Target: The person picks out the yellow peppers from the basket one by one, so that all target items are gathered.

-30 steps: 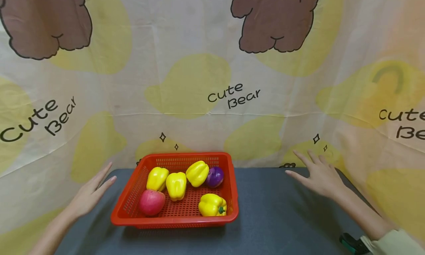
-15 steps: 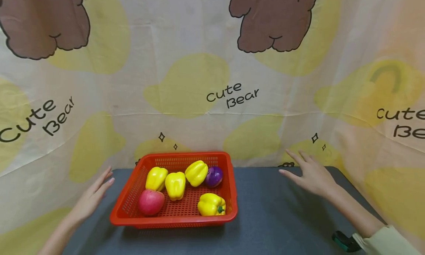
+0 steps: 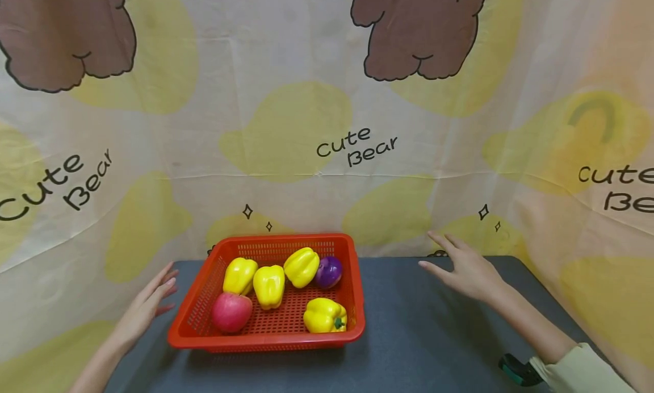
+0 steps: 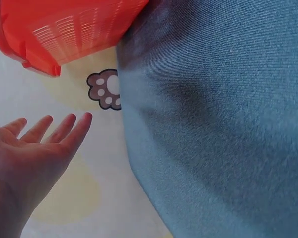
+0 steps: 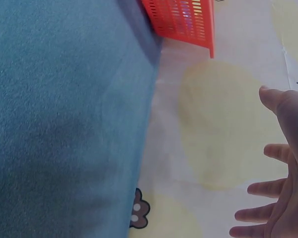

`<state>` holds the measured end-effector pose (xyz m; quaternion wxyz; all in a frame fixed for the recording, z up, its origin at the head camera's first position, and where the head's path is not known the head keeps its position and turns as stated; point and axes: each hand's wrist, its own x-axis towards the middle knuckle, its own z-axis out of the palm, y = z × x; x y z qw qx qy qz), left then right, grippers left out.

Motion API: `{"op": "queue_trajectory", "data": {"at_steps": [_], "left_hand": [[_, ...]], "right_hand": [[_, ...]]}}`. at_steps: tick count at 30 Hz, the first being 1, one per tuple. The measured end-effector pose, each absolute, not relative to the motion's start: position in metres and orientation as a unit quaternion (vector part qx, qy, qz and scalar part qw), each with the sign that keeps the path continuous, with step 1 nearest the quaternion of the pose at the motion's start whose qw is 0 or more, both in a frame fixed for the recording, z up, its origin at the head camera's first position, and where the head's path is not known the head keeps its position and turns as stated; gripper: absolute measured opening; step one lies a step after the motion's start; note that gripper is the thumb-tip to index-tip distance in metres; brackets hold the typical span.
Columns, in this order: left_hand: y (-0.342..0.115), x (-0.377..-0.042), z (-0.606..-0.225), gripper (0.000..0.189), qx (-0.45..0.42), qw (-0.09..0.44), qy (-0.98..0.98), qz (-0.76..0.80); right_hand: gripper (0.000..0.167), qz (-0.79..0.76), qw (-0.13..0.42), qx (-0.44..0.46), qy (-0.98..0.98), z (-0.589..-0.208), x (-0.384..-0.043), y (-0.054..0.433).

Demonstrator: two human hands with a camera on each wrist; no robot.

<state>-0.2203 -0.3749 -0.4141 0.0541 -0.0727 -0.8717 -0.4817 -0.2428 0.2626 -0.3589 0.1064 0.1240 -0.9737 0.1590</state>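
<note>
A red plastic basket (image 3: 265, 342) stands on the table in the head view. Inside it, several yellow bell peppers (image 3: 269, 287) lie with a pinkish-red apple (image 3: 232, 312) at the front left and a round purple vegetable (image 3: 328, 272), its kind unclear, at the right. My left hand (image 3: 140, 313) hovers just left of the basket, fingers extended and apart from its wall. Farther off on the right, my right hand (image 3: 470, 272) hangs above the table with spread fingers. Both hands hold nothing; the left wrist view shows the left palm (image 4: 32, 158) bare.
The dark blue-grey table (image 3: 409, 330) reaches back to a hanging cloth (image 3: 286, 132) printed with bears and yellow patches. A black and green device (image 3: 518, 370) sits at the right wrist by the pale sleeve (image 3: 577, 370).
My right hand has moved left, closer to the basket. My left hand has shifted slightly right and down, its fingers spreading a little. The basket and its contents stay put.
</note>
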Motion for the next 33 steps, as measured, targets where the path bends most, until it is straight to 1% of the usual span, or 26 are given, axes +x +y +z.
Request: {"op": "queue_trajectory", "data": {"at_steps": [9,15,18,25,30,33], "left_hand": [[-0.374,-0.22,-0.425,0.063,-0.077,0.052,-0.836,-0.541],[-0.373,-0.222,-0.427,0.067,-0.041,0.007,-0.84,-0.541],[-0.37,-0.222,-0.427,0.067,-0.028,-0.002,-0.843,-0.538],[-0.365,-0.222,-0.429,0.068,-0.012,-0.006,-0.831,-0.556],[-0.361,-0.221,-0.434,0.066,-0.02,0.007,-0.816,-0.577],[-0.359,-0.22,-0.437,0.062,-0.026,0.016,-0.806,-0.591]], "right_hand": [[0.076,0.174,0.119,0.139,-0.968,-0.358,-0.243,0.251],[0.074,0.181,0.123,0.152,-0.964,-0.357,-0.244,0.242],[0.073,0.184,0.128,0.161,-0.961,-0.357,-0.244,0.238],[0.069,0.198,0.129,0.172,-0.956,-0.357,-0.245,0.227],[0.069,0.206,0.119,0.175,-0.955,-0.357,-0.246,0.22],[0.068,0.209,0.117,0.177,-0.955,-0.359,-0.246,0.215]]}}
